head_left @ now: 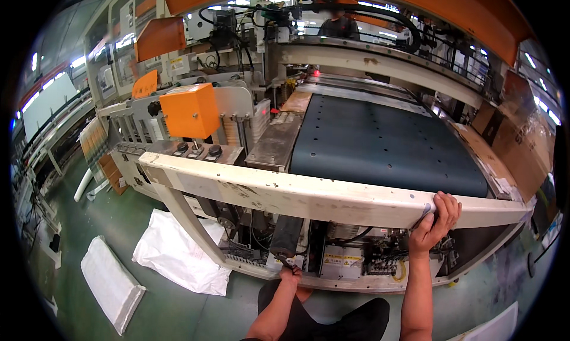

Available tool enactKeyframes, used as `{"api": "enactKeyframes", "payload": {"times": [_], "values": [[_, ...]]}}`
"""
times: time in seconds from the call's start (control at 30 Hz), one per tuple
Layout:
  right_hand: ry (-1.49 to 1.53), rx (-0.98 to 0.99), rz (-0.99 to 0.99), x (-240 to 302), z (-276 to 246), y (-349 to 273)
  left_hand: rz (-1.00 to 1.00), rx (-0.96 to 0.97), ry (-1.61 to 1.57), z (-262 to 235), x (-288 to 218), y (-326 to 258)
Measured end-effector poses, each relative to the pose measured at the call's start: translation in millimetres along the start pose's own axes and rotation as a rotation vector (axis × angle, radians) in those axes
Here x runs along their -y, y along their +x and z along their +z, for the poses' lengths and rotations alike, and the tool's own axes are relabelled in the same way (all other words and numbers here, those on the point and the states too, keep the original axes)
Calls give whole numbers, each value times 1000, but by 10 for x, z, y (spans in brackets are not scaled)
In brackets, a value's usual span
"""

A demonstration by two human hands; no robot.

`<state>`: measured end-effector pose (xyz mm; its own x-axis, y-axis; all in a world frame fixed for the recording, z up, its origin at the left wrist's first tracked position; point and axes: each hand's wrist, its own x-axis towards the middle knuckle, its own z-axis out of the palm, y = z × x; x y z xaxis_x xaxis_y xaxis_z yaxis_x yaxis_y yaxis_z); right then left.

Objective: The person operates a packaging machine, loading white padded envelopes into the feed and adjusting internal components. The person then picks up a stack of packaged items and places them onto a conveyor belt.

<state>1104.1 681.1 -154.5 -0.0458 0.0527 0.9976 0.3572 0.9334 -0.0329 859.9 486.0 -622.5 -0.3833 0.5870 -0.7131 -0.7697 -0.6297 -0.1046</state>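
My left hand (290, 275) is low at the machine's open front, its fingers closed around a thin dark tool (283, 261), perhaps a wrench. The tool's tip reaches the lower end of a black cylinder (286, 237), and its exact shape is too small to make out. Higher up on the right, my right hand (436, 222) grips the cream-white frame beam (332, 195), with its fingers bent over the top edge. Behind that beam lies a dark green conveyor belt (380, 142) dotted with small holes.
An orange box (191, 110) and black knobs (181, 147) sit left of the belt. White packages (178, 252) lie on the green floor (172, 311) at left. Wiring and a labelled panel (341, 264) show under the beam. Cardboard (525, 154) stands at right.
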Motion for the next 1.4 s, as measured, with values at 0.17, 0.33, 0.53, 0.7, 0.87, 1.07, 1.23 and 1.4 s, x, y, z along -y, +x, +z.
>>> {"api": "enactKeyframes", "payload": {"times": [0.17,0.33,0.53,0.7,0.87,1.07,1.23,1.4], "values": [[0,-6,2,19,5,14,-2,1,26,-41,-80,40],[-4,-11,2,5,2,9,11,-3,28,4,-40,-9],[-5,3,3,24,-4,1,36,0,23,-5,-42,-24],[-5,-12,12,1,2,3,45,-6,38,39,-24,-66],[2,-9,16,21,10,2,56,-15,28,56,-4,-111],[-3,-9,12,23,3,6,64,-56,30,109,30,-148],[-3,-5,14,33,5,7,62,-46,34,101,-1,-156],[-9,-5,12,32,1,9,80,-42,35,103,7,-156]]}}
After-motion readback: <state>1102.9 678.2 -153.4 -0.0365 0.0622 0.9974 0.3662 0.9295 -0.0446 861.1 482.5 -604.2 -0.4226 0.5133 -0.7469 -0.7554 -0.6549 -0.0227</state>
